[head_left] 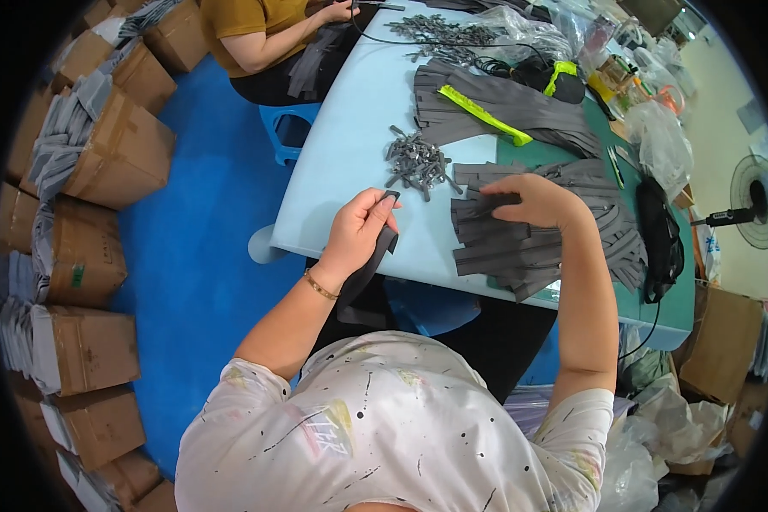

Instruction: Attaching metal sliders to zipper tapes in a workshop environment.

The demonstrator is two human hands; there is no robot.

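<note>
My left hand is closed round a dark grey zip tape, pinching its upper end between thumb and fingers. The tape hangs down past the table edge towards my lap. My right hand hovers over or rests on a stack of grey zip tapes, its thumb and fingers apart. Whether its fingertips touch the stack I cannot tell. Between my hands, a little farther off, lies a heap of small grey zip sliders with pulls.
More grey zip tapes lie beyond, crossed by a yellow-green strip. Another slider heap sits near a seated person on a blue stool. Scissors and a black pouch lie right. Cartons line the left.
</note>
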